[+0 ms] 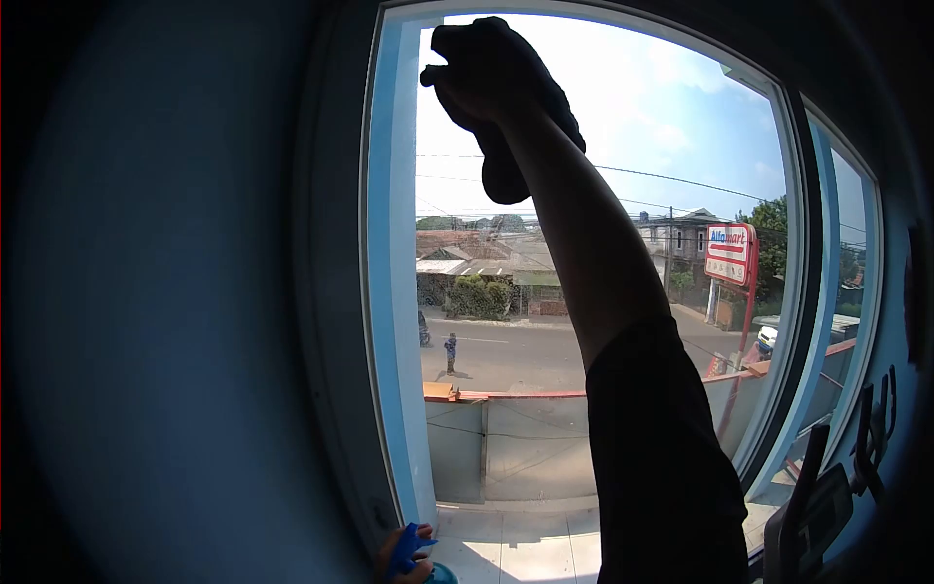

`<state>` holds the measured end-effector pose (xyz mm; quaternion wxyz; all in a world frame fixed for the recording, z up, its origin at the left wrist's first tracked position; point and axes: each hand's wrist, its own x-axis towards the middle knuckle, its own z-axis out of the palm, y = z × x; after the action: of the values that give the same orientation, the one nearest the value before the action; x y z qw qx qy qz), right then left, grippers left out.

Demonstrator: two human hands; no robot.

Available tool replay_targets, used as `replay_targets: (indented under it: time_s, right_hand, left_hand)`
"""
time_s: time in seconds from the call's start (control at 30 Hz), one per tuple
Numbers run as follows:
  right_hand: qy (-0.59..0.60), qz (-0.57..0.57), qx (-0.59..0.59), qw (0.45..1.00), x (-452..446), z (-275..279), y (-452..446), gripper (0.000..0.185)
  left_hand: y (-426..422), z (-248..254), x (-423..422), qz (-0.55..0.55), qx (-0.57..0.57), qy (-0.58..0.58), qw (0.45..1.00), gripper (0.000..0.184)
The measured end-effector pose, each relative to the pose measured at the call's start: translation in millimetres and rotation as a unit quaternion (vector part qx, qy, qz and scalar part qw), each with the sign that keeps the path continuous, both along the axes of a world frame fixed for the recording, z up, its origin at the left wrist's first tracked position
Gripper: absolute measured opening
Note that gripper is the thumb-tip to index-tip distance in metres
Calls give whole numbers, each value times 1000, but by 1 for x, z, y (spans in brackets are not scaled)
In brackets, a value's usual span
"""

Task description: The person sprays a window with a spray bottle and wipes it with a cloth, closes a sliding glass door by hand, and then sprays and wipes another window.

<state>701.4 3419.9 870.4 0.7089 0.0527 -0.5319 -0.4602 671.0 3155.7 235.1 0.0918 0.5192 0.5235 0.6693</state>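
Note:
My right hand [477, 78] is raised high at the upper left of the window pane [623, 127], a dark silhouette against the sky. Its fingers are bent round a dark cloth [506, 180], which hangs below and beside the hand; finger detail is lost in shadow. Low at the window's left corner, my left hand [418, 571] is closed round a spray bottle with a blue trigger head [404, 550]. Only a bit of the bottle's teal body shows beside the fingers, and the rest is cut off by the lower edge.
A dark frame [336, 292] and blue wall [185, 292] stand at left. Dark exercise-machine handles [808, 487] rise at lower right, near the second window [851, 214]. Beyond the glass are a low wall [535, 448], a road, a person [450, 353] and a store sign [730, 253].

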Motion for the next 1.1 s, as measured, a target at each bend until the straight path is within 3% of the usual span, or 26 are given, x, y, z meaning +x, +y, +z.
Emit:
replay_targets:
  time_s: [0.03,0.07,0.1,0.17,0.2,0.23,0.27,0.3,0.33,0.37,0.4,0.47,0.5,0.7,0.77,0.8,0.83,0.9,0.93,0.97,1.03,1.07,1.1]
  right_hand:
    - [-3,-16,-37,999,26,6,9,33]
    - [-22,-49,-150,987,51,12,15,36]
    - [-145,-72,-415,896,139,-43,-81,53]
    - [13,-21,-356,934,154,-26,-18,52]
    - [82,-66,-262,959,167,-7,27,51]
    - [65,-74,-299,949,195,-4,39,52]
    - [113,-65,-169,977,213,36,110,46]
    - [134,-120,-220,959,242,40,126,56]
    - [110,-68,-245,961,274,39,146,58]
    - [135,-98,-232,958,306,48,175,57]
    - [221,-169,-221,935,329,38,191,59]
    - [249,-197,-234,919,385,21,220,41]
    - [262,-116,-305,908,398,-13,192,37]
    - [184,-112,-384,898,453,-78,193,38]
    - [228,-311,-221,896,451,-94,209,33]
    - [259,-198,-243,914,438,-100,202,22]
    - [254,-195,-243,916,435,-104,192,22]
    - [242,-524,-223,786,422,-107,166,11]
    - [256,-518,-188,794,418,-98,171,6]
    - [249,-541,-233,769,414,-85,170,20]
    - [313,-389,-297,814,399,-36,204,47]
    - [310,-377,-293,822,377,-23,187,47]
    - [284,-239,-378,848,351,-14,156,56]
  left_hand:
    - [11,0,6,11,-6,-1,1000,56]
    - [21,0,11,11,-4,-2,1000,56]
    - [32,1,18,-6,-14,5,1000,59]
    - [55,7,28,-42,-32,26,998,64]
    - [68,5,32,-59,-33,30,997,66]
    - [84,-1,36,-75,-28,12,997,65]
    - [97,2,41,-72,-30,39,996,64]
    - [108,5,48,-68,-33,66,995,62]
    - [118,9,54,-73,-29,67,995,62]
    - [128,15,61,-69,-45,90,993,61]
    - [137,21,68,-65,-62,112,990,60]
    - [153,33,84,-91,-48,103,989,60]
    - [160,38,91,-112,-38,91,989,59]
    - [184,38,97,-210,-58,31,975,62]
    - [180,42,103,-212,-115,-39,970,62]
    - [175,46,103,-212,-170,-106,957,62]
    - [170,49,102,-208,-168,-110,957,62]
    - [153,52,98,-216,-169,-107,956,63]
    - [145,50,93,-206,-170,-117,957,62]
    - [136,46,86,-196,-162,-121,960,62]
    - [117,33,68,-161,-131,-71,976,63]
    - [106,29,59,-150,-121,-74,979,63]
    - [95,24,48,-130,-69,24,989,63]
